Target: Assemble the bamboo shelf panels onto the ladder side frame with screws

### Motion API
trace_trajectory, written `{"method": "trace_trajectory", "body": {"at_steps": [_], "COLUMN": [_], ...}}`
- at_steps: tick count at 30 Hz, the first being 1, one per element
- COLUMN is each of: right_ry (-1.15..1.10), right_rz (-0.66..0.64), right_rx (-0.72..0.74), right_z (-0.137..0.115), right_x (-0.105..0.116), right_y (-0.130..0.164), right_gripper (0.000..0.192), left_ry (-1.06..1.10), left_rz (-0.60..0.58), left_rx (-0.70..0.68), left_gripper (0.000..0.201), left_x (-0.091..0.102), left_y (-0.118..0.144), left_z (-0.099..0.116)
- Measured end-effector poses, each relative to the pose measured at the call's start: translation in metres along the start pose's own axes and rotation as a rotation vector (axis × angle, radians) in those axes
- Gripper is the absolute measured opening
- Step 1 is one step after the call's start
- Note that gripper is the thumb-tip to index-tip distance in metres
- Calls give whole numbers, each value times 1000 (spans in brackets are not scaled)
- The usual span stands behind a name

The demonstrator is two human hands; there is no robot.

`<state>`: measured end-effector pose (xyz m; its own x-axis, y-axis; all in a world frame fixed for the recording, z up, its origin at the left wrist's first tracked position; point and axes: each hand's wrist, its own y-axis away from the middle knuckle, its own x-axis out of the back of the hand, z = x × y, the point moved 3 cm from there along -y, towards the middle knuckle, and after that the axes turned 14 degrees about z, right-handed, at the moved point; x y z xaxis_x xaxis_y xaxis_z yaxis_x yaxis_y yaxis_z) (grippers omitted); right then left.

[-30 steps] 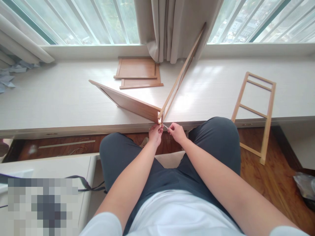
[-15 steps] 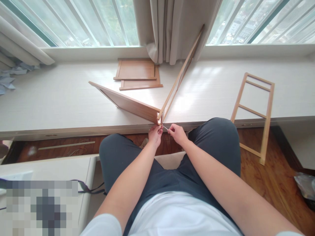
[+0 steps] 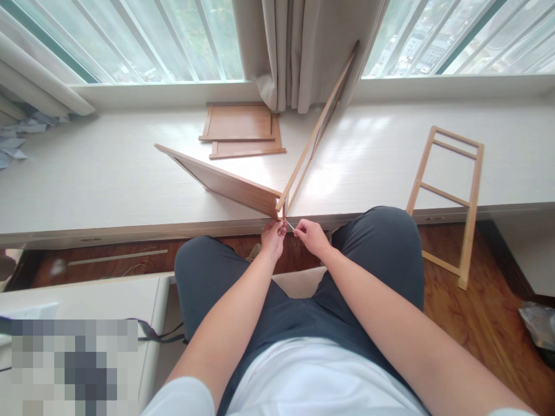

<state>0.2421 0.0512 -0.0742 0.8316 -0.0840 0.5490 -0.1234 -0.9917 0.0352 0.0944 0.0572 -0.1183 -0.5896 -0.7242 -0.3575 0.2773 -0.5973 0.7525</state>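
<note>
My left hand (image 3: pixel 273 238) is closed around the near end of a wooden frame (image 3: pixel 299 167), which leans away over the white ledge toward the curtain. A wooden panel (image 3: pixel 229 185) meets it at that corner and angles off to the left. My right hand (image 3: pixel 311 237) pinches a thin metal rod, perhaps a hex key (image 3: pixel 291 226), whose far tip is at the corner by my left fingers. Those fingers hide the exact contact there.
Two flat wooden panels (image 3: pixel 238 122) lie overlapped on the white ledge (image 3: pixel 108 173). An open ladder-like wooden frame (image 3: pixel 470 231) leans on the ledge at the right, its foot on the floor. A white table (image 3: pixel 130 294) stands at the left, near my knee.
My right hand and the thin rod have shifted very slightly to the left. My left hand keeps its hold, and the wooden parts stay in the same arrangement.
</note>
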Motion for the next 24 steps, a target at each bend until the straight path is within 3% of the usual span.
{"method": "trace_trajectory", "body": {"at_steps": [13,24], "right_ry": [88,97], "right_rz": [32,170], "right_rx": [24,-117], "right_z": [1,18], "right_x": [3,-2], "right_y": [-2,-15], "right_gripper": [15,11], "left_ry": [-8,-21], "left_rz": [16,20], "left_rx": [-5,-1], "left_gripper": [20,21], "left_x": [-1,0], "left_y": [1,1], "left_z": [0,0]}}
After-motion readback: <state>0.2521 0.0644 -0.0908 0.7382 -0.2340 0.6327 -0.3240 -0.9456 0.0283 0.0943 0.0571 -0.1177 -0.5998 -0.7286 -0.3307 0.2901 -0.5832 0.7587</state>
